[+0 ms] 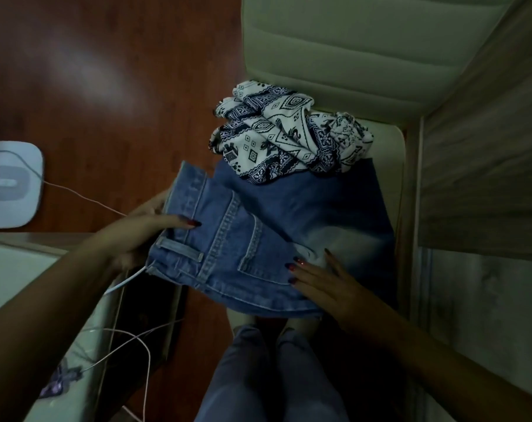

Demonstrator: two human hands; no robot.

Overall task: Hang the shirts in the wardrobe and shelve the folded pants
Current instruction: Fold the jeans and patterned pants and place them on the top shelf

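Two hands are on the folded jeans (243, 239), which lie on the seat of a padded chair (335, 56). The left hand (143, 236) grips the denim at its 9 o'clock edge, by the waistband: one of its fingers (179, 222) (dark red nails) lies along the top of the cloth, pointing toward 3 o'clock, while the others curl round the edge at about 10 o'clock, so the fabric is pinched between them. The right hand (322, 281) rests flat on the jeans at their 5 o'clock corner, its fingers (307, 269) straight and slightly spread, tips pointing toward 11 o'clock and touching the cloth just beside the back pocket. The pocket and belt loop lie between the two hands. A crumpled patterned garment (289, 138), white with dark print, sits on the jeans' 12 o'clock end, well apart from both hands. At 9 o'clock in view, a white device (8, 184) with a thin cable (85, 197) sits on the wooden floor (106, 86).
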